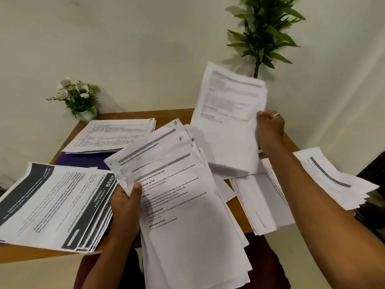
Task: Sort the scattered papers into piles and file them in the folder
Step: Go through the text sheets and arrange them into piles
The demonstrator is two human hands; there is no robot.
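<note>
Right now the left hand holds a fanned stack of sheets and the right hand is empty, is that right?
Not quite: in the head view the right hand grips raised papers; the left hand does hold the fanned stack.

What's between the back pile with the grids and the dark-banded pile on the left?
In the head view, a dark blue folder lies there, partly under the grid pile.

Obstacles on my bench (31, 254): left pile (52, 205), rear pile (112, 134), right pile (333, 180), flower pot (88, 114) at the far-left corner. Free passage: bare wood strip (177, 113) along the far edge.
</note>
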